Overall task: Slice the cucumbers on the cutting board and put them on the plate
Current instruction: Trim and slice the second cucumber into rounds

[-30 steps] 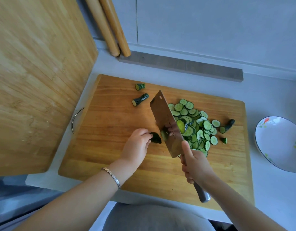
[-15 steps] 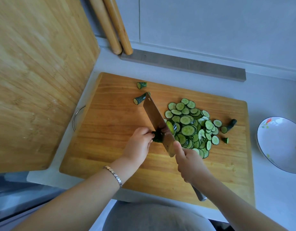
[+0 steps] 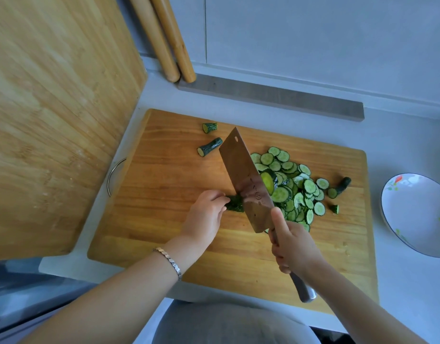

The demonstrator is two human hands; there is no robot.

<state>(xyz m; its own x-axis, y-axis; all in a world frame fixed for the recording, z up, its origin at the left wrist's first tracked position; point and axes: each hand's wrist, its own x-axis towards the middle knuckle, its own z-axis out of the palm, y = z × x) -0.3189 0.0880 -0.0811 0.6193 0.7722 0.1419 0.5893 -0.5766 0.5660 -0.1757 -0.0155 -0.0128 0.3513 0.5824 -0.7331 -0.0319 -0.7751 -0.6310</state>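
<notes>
Dark-green-skinned, pale-fleshed round cucumber slices (image 3: 292, 184) on an orange-brown wooden cutting board (image 3: 164, 219); white blue-rimmed ceramic plate (image 3: 412, 209) with floral sprigs.

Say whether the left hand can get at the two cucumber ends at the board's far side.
Probably: bare board lies before the cucumber ends, but the left hand holds a stub.

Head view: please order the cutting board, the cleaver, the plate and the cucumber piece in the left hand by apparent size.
1. cutting board, clearly largest.
2. cleaver and plate: about alike; the frame edge cuts the plate, so I do not rank them.
3. cucumber piece in the left hand, smallest.
</notes>
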